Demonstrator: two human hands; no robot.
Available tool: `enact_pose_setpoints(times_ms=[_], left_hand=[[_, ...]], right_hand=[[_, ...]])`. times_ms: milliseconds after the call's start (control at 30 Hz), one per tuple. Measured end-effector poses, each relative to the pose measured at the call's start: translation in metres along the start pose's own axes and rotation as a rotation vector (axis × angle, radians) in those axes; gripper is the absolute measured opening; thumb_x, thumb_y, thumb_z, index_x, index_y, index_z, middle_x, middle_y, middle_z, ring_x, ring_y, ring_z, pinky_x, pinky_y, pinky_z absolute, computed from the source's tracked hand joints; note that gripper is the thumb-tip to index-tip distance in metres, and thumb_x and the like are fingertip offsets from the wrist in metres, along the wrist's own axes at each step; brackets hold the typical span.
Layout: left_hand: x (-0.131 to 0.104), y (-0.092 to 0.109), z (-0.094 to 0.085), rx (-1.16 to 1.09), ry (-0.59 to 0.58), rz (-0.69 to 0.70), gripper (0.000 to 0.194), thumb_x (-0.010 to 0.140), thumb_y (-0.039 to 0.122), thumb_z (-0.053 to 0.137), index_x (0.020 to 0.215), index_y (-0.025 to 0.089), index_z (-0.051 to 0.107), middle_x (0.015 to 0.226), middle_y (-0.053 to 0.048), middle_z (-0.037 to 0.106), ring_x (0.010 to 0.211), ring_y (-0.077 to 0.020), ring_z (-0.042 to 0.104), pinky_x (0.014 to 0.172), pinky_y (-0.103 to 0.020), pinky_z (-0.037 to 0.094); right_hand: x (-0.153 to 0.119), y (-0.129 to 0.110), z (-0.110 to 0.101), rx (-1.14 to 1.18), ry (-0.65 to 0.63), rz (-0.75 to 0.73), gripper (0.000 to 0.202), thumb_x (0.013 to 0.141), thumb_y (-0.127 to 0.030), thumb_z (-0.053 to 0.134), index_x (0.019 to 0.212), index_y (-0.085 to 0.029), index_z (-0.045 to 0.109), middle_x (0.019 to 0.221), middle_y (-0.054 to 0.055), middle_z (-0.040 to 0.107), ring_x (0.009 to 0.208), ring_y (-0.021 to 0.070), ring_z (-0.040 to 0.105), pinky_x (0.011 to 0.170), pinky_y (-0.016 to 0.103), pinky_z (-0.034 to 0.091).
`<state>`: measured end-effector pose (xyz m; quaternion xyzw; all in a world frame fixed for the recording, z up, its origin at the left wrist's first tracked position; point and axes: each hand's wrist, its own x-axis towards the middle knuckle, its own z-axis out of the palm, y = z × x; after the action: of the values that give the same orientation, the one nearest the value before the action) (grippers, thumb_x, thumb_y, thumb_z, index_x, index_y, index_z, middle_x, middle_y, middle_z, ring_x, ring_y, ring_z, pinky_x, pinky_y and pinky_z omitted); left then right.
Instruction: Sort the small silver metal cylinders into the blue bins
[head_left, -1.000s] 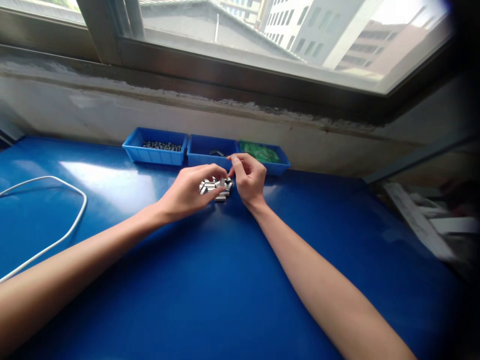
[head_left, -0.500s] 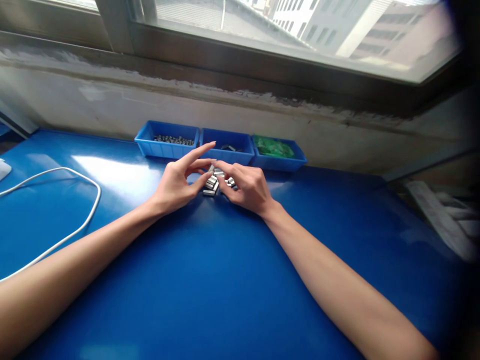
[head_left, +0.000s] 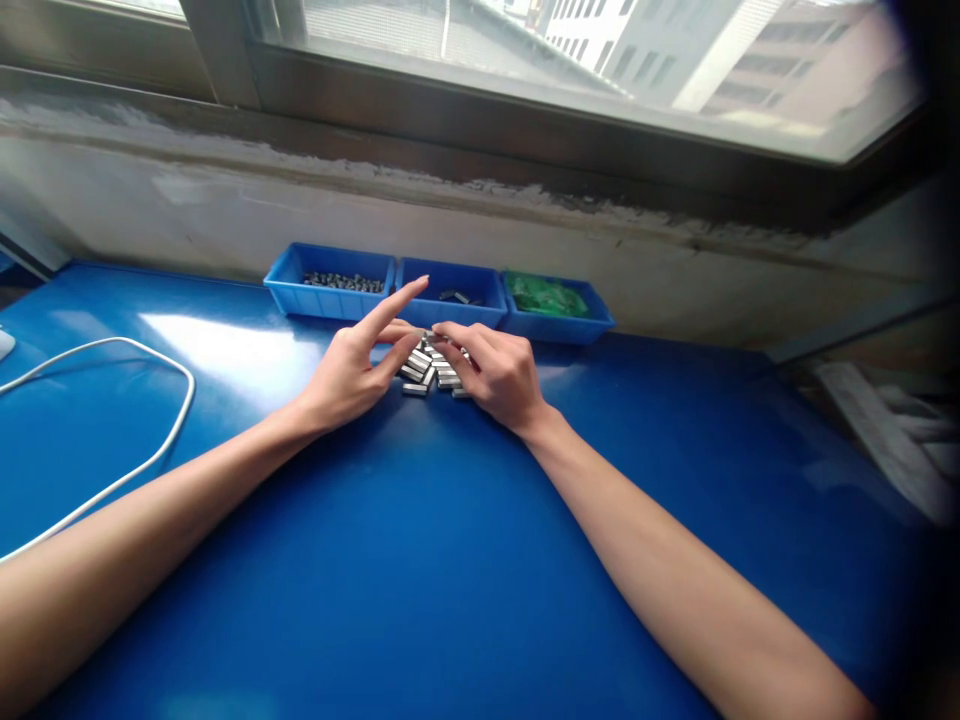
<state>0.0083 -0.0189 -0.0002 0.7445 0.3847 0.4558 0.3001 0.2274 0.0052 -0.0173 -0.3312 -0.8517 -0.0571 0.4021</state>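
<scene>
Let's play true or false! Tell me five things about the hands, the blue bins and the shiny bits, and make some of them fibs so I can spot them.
1. Three blue bins stand side by side. True.
2. The leftmost bin holds the green plastic. False: the green plastic is in the rightmost bin.
3. Small metal bars lie in a pile by the fingers of the left hand and the right hand. True.
4. The left index finger is curled into the palm. False: the left index finger sticks out straight.
5. A white cable lies on the left part of the blue table. True.
</scene>
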Motion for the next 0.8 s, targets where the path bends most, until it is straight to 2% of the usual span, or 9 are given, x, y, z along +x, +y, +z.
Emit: enact_pose_setpoints(times_ms=[100, 167, 267, 333, 467, 600, 700, 800], left_hand=[[-0.004, -0.006, -0.01, 0.299, -0.033, 0.181, 0.034, 0.098, 0.038, 0.062, 0.127, 0.022, 0.07, 0.115, -0.009, 0.074, 0.11, -0.0232, 0.068, 0.103, -0.035, 0.05], [-0.007, -0.01, -0.017, 0.423, -0.138, 0.285, 0.026, 0.095, 0.039, 0.066, 0.113, 0.021, 0.075, 0.115, -0.01, 0.07, 0.105, -0.0229, 0.066, 0.096, -0.034, 0.053], [-0.009, -0.015, -0.02, 0.476, -0.259, 0.346, 0.025, 0.095, 0.04, 0.068, 0.11, 0.021, 0.074, 0.111, -0.01, 0.068, 0.1, -0.0217, 0.065, 0.09, -0.032, 0.054], [-0.009, -0.016, -0.019, 0.467, -0.274, 0.355, 0.023, 0.097, 0.038, 0.066, 0.11, 0.021, 0.074, 0.108, -0.009, 0.069, 0.099, -0.021, 0.065, 0.089, -0.032, 0.054], [-0.008, -0.015, -0.017, 0.448, -0.256, 0.39, 0.016, 0.098, 0.033, 0.065, 0.104, 0.02, 0.073, 0.101, -0.008, 0.071, 0.094, -0.02, 0.064, 0.085, -0.03, 0.054], [-0.007, -0.014, -0.017, 0.5, -0.295, 0.485, 0.018, 0.102, 0.03, 0.06, 0.097, 0.018, 0.072, 0.092, -0.007, 0.072, 0.086, -0.0186, 0.063, 0.084, -0.031, 0.052], [-0.007, -0.014, -0.017, 0.545, -0.296, 0.539, 0.022, 0.104, 0.03, 0.056, 0.098, 0.016, 0.072, 0.091, -0.008, 0.073, 0.084, -0.0192, 0.062, 0.084, -0.032, 0.051], [-0.007, -0.014, -0.015, 0.529, -0.304, 0.532, 0.021, 0.105, 0.028, 0.054, 0.106, 0.016, 0.072, 0.094, -0.008, 0.073, 0.087, -0.0195, 0.063, 0.084, -0.031, 0.052]], right_hand=[[0.0, 0.006, 0.003, -0.003, 0.175, 0.214, 0.028, 0.104, -0.04, 0.054, 0.115, -0.023, 0.074, 0.1, 0.007, 0.08, 0.08, 0.0194, 0.073, 0.078, 0.03, 0.054], [0.0, 0.012, 0.005, -0.013, 0.274, 0.367, 0.03, 0.102, -0.045, 0.056, 0.11, -0.023, 0.075, 0.093, 0.007, 0.079, 0.074, 0.0207, 0.072, 0.076, 0.033, 0.054], [0.001, 0.02, 0.007, -0.01, 0.294, 0.522, 0.033, 0.099, -0.05, 0.059, 0.106, -0.022, 0.076, 0.076, 0.005, 0.075, 0.067, 0.0218, 0.07, 0.073, 0.033, 0.052], [0.002, 0.022, 0.007, -0.007, 0.263, 0.58, 0.035, 0.099, -0.05, 0.06, 0.108, -0.021, 0.076, 0.068, 0.004, 0.073, 0.065, 0.0223, 0.07, 0.072, 0.033, 0.052], [0.004, 0.023, 0.006, 0.023, 0.195, 0.635, 0.038, 0.101, -0.049, 0.055, 0.117, -0.021, 0.076, 0.062, 0.002, 0.071, 0.062, 0.0224, 0.07, 0.072, 0.033, 0.052], [0.006, 0.022, 0.006, 0.037, 0.16, 0.645, 0.043, 0.102, -0.046, 0.053, 0.133, -0.021, 0.07, 0.061, 0.0, 0.071, 0.062, 0.0216, 0.071, 0.074, 0.033, 0.053], [0.007, 0.019, 0.005, 0.025, 0.171, 0.631, 0.041, 0.101, -0.045, 0.055, 0.131, -0.021, 0.07, 0.06, -0.001, 0.07, 0.059, 0.0205, 0.069, 0.07, 0.032, 0.052], [0.007, 0.015, 0.004, 0.016, 0.164, 0.578, 0.036, 0.101, -0.042, 0.053, 0.123, -0.021, 0.072, 0.057, -0.002, 0.066, 0.054, 0.018, 0.063, 0.063, 0.03, 0.048]])
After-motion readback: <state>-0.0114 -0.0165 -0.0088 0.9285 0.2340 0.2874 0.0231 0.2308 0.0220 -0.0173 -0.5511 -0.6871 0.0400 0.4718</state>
